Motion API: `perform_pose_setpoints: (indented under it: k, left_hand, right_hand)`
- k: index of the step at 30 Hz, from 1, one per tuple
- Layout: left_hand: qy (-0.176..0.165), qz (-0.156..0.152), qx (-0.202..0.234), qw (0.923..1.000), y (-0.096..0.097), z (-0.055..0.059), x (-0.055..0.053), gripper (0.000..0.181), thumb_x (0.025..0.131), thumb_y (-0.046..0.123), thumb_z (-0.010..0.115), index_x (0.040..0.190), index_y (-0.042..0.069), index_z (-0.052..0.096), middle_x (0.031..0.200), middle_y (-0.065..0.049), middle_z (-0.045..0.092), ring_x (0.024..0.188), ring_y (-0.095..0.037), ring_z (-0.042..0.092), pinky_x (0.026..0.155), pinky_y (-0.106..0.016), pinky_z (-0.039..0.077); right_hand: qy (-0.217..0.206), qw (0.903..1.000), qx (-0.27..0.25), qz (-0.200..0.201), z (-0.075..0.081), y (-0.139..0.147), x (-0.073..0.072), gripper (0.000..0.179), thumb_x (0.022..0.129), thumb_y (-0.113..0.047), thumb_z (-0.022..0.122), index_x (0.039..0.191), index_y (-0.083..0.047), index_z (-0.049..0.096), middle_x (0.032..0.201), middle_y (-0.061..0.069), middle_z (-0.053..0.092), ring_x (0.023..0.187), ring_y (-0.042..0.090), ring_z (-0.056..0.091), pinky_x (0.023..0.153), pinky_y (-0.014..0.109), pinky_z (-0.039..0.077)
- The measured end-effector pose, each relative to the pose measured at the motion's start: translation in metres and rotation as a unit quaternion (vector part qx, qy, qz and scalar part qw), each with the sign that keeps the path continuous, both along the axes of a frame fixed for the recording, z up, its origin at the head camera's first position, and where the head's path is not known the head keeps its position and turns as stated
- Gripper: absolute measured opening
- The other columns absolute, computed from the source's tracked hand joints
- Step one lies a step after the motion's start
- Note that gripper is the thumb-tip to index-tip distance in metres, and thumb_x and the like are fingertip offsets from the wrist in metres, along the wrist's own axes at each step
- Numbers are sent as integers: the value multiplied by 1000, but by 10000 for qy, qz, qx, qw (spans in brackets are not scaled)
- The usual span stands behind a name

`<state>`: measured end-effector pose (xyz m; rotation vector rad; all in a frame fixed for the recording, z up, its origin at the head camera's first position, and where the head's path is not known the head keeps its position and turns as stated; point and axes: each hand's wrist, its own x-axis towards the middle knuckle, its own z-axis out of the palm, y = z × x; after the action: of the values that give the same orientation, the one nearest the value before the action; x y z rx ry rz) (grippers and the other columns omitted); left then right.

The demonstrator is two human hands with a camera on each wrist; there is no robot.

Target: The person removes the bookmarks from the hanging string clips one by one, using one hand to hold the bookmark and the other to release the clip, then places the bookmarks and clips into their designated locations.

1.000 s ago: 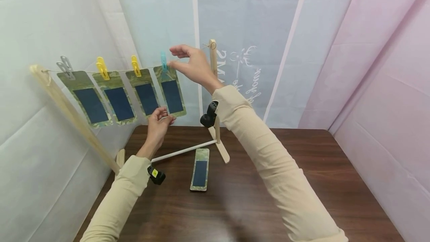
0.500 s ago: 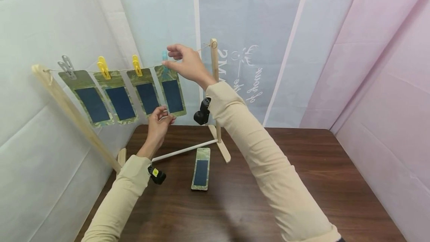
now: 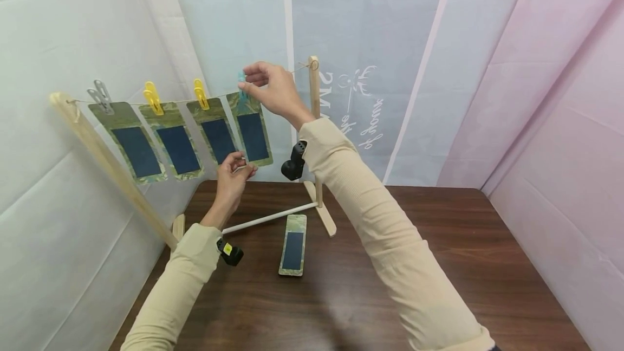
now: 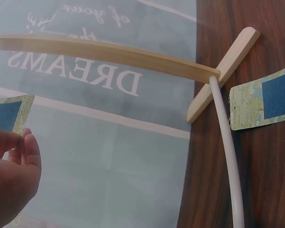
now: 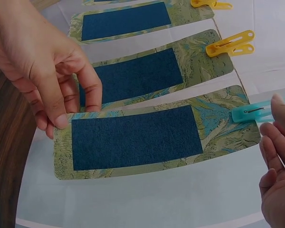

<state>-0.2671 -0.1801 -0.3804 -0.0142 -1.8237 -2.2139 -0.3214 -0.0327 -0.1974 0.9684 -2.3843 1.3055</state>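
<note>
Our left hand (image 3: 231, 180) pinches a lower corner of the rightmost card (image 5: 133, 137) hanging on a string (image 5: 239, 78); our right hand (image 3: 279, 89) grips its turquoise clip (image 5: 249, 113). A narrow gap parts it from the neighbouring card (image 5: 204, 59). Rightward, the worktop (image 3: 473, 253) stretches to its edge.

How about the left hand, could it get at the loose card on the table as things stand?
Probably not right away: the left hand pinches a corner of the rightmost hanging card. Once free, likely yes; nothing covers the loose card.
</note>
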Motion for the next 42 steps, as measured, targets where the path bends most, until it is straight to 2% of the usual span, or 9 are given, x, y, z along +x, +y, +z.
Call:
perform_pose_setpoints:
  k: [7,12,19,24,31,34,42]
  left_hand:
    - [-33,-77,-12,10000,0,4,1,31,95,-9,52,126,-6,46,100,-10,50,86,-17,64,84,-27,54]
    - [-18,-28,17,10000,0,6,2,34,96,-9,52,129,-7,45,99,-7,48,86,-17,63,94,-39,50]
    - [-52,34,-22,10000,0,3,3,34,96,-8,52,129,-7,45,99,-8,48,88,-20,64,86,-28,54]
    - [-35,2,28,10000,1,2,3,35,96,-7,52,129,-8,45,100,-8,48,90,-23,63,84,-27,54]
    - [62,-11,117,9999,4,4,2,35,95,-9,53,129,-8,45,99,-8,49,83,-16,64,87,-31,54]
    - [46,11,126,9999,5,4,2,35,94,-9,54,128,-8,46,98,-8,50,80,-13,64,89,-34,53]
    - [137,33,175,9997,6,5,4,33,94,-10,53,127,-8,46,97,-8,49,78,-11,64,85,-31,54]
  right_hand:
    - [81,9999,-87,-104,0,1,1,30,95,-24,65,120,-8,61,112,4,65,102,13,59,87,20,46]
    - [312,9994,-110,-66,0,1,0,27,94,-24,66,115,-7,62,108,3,66,99,12,59,87,20,46]
    - [571,9982,-185,-4,-2,4,1,25,94,-21,67,113,-6,62,107,4,65,99,13,60,91,28,47]
    - [548,9980,-314,-55,-2,5,3,24,94,-21,67,113,-7,63,105,3,66,98,12,60,87,24,47]
    - [844,9949,-537,-133,2,9,4,23,93,-18,67,112,-6,64,102,4,67,97,13,61,88,24,47]
    - [860,9943,-611,-177,3,9,4,23,93,-19,68,112,-6,64,102,4,67,96,13,61,88,23,46]
    - [840,9924,-850,-300,2,10,4,23,93,-20,69,112,-8,65,101,2,67,97,10,60,90,20,43]
